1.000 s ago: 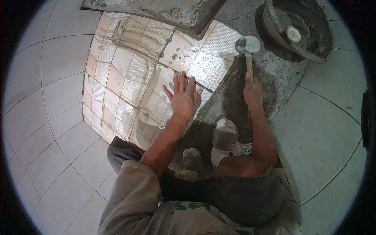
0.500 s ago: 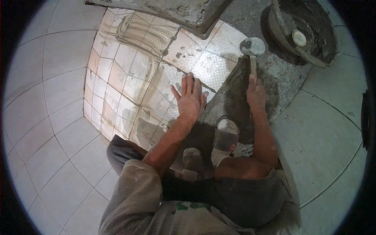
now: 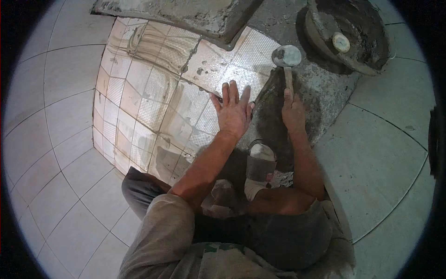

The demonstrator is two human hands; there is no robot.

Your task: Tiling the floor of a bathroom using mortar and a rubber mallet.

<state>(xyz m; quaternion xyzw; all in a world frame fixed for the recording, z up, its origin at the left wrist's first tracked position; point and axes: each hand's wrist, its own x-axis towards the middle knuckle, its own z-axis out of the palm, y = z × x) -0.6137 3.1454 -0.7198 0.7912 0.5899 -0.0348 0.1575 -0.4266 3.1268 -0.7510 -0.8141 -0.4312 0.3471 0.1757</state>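
Note:
My left hand [image 3: 233, 111] lies flat with fingers spread on the small-patterned floor tiles [image 3: 200, 111], across the joint beside the brightly lit tile. My right hand [image 3: 293, 111] is wrapped around the wooden handle of a mallet [image 3: 286, 56]. Its pale, round head is turned away from me, over the mortar-smeared floor just right of the lit tile. Whether the mallet head touches anything below it, I cannot tell. Grey mortar smears and dark spots mark several of the tiles.
At the far right stands a mortar-caked basin [image 3: 320, 39] with wet mix and a pale round object [image 3: 341, 42] inside. A raised concrete slab edge [image 3: 218, 30] borders the tiles at the back. Large plain tiles [image 3: 381, 158] lie on the right. My sandalled foot [image 3: 261, 160] is close by.
The view has shifted slightly, moving the scene left. My left hand has slid right over the tiles, its fingers now wider apart. The mallet keeps about the same place over the floor.

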